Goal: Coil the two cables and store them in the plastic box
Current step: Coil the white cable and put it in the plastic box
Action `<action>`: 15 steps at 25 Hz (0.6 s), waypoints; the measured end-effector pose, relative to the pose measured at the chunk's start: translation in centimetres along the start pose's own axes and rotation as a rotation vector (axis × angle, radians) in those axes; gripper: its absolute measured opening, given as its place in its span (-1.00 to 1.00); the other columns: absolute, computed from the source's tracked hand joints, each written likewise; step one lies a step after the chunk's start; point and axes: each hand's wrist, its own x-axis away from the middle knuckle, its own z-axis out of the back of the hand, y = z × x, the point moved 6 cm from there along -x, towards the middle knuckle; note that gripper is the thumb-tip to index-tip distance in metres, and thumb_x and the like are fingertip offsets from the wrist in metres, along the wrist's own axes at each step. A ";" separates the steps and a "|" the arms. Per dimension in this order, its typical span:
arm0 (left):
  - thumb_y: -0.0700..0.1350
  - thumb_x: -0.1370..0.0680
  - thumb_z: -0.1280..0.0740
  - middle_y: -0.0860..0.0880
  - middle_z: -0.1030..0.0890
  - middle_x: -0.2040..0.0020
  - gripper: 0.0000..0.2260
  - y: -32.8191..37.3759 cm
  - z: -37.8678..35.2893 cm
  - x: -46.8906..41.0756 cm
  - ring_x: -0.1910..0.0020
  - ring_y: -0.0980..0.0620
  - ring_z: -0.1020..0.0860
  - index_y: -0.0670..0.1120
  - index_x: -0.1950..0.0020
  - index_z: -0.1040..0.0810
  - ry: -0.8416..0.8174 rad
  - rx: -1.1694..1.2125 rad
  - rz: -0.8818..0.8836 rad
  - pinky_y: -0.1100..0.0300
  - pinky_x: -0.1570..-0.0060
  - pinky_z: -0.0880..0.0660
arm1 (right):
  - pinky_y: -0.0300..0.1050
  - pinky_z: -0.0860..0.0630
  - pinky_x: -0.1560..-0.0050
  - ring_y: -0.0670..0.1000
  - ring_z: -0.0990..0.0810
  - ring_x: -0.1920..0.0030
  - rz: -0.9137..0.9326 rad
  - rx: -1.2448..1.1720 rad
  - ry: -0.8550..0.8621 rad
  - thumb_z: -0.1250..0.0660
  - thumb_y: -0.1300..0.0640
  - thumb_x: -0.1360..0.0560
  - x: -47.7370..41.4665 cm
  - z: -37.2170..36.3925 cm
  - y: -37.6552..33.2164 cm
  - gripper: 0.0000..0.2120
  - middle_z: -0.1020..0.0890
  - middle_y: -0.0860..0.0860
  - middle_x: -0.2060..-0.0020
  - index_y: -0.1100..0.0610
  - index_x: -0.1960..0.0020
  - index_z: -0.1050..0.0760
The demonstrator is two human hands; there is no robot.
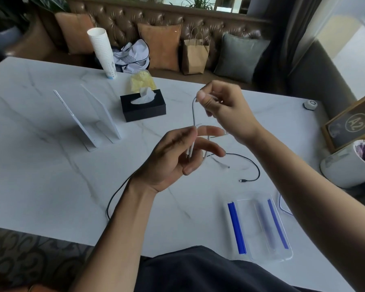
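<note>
A thin white cable runs in a loop between my two hands above the marble table. My left hand pinches its ends between thumb and fingers, palm up. My right hand is raised higher and pinches the top of the loop. A black cable lies loose on the table under my hands, its plug pointing left near the right side, and its other part curves past my left wrist. The clear plastic box with blue clips stands open at the near right; its lid lies beside it, mostly behind my right arm.
A black tissue box, a yellow bag, a stack of paper cups and two white standing cards sit at the back left. A white bin, a framed sign and a small round device are at the right edge.
</note>
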 end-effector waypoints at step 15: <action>-0.13 -0.70 -0.06 -0.04 -0.66 -0.20 -0.73 2.0 7.1 -2.1 -0.13 0.04 -0.66 -0.17 -0.33 -0.42 0.511 -0.312 -0.137 0.27 0.17 -0.44 | -0.38 -0.33 0.33 -0.06 -0.43 0.41 0.007 0.374 -0.373 -0.26 0.13 -0.64 6.9 -3.2 2.7 -0.87 -0.51 -0.17 0.46 0.12 0.01 -0.56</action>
